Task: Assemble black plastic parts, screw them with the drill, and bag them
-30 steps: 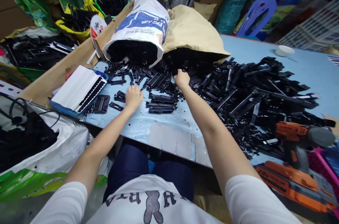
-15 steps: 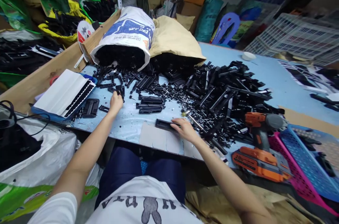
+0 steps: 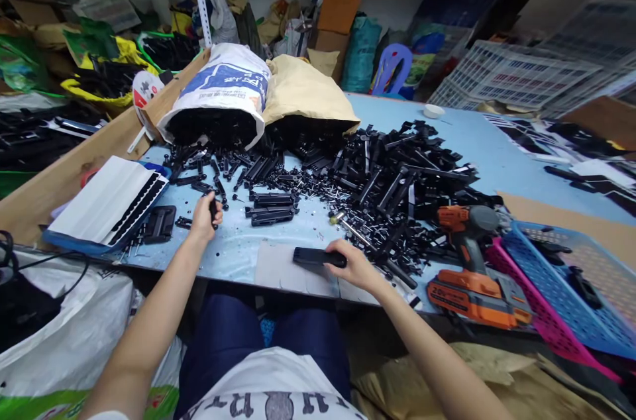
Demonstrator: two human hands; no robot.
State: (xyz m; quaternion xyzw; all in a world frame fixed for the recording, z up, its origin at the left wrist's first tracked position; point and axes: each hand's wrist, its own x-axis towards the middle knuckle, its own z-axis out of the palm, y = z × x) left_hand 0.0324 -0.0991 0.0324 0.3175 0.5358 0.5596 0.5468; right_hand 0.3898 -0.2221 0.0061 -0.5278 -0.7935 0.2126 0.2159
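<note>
My left hand (image 3: pixel 203 216) is closed around a small black part (image 3: pixel 213 209) over the left side of the blue tabletop; its exact kind is hidden by my fingers. My right hand (image 3: pixel 352 265) grips one end of a long black plastic piece (image 3: pixel 313 257) between thumb and fingers, above a grey cardboard pad (image 3: pixel 278 274) at the front edge. Between my hands lies a small stack of slim black pieces (image 3: pixel 271 208). A hammer (image 3: pixel 355 228) rests right of it, beside loose screws (image 3: pixel 318 191).
A large heap of black parts (image 3: pixel 397 175) covers the middle right. Two sacks, one white and blue (image 3: pixel 223 75) and one tan (image 3: pixel 303 95), spill parts at the back. An orange cordless drill (image 3: pixel 477 281) stands near a blue basket (image 3: pixel 561 287). White strips (image 3: pixel 104 201) lie left.
My left hand has picked up a small black part and drawn back slightly. My right hand now has its fingers round the long black piece, which is turned. The camera view has shifted.
</note>
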